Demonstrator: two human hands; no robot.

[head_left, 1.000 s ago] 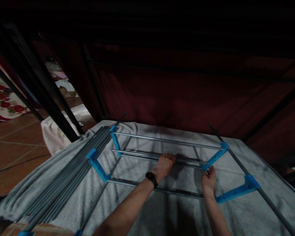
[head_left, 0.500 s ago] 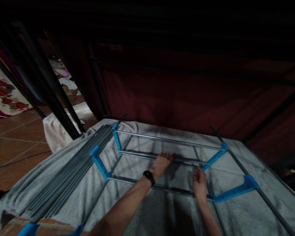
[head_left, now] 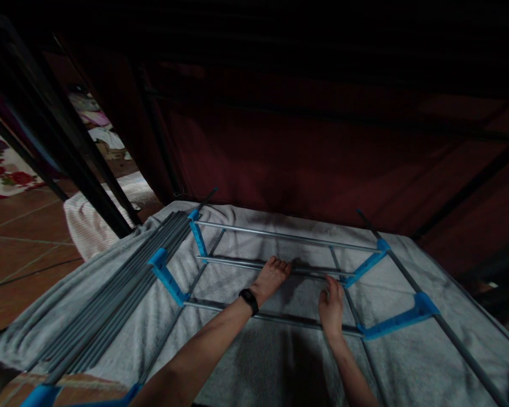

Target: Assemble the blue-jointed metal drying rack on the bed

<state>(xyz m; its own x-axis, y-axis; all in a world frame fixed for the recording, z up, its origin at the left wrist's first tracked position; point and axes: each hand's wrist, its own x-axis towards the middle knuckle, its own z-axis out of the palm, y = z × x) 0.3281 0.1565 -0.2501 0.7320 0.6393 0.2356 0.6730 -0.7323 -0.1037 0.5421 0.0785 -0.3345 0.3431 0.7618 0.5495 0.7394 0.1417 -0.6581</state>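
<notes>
My left hand (head_left: 273,277), with a black band on the wrist, is closed around a loose grey metal tube (head_left: 233,263). This tube lies across the middle of a frame of grey tubes and blue plastic brackets, close along another crossbar. My right hand (head_left: 331,308) is farther right, its fingertips at the tube and its thumb apart from the fingers. Beyond it a blue bracket (head_left: 367,268) joins the right upright (head_left: 407,277). On the left side another blue bracket (head_left: 198,237) sits near the tube's left end. Whether that end is seated in it, I cannot tell.
A bundle of grey tubes (head_left: 123,294) lies at the left on a grey blanket (head_left: 246,362). Another blue bracket (head_left: 167,277) stands beside the bundle. Dark posts (head_left: 80,152) rise at the left, and a dark red cloth (head_left: 280,164) hangs behind.
My right hand has moved left along the tube, away from the right bracket. My left hand stays on the tube. The whole view has shifted slightly.
</notes>
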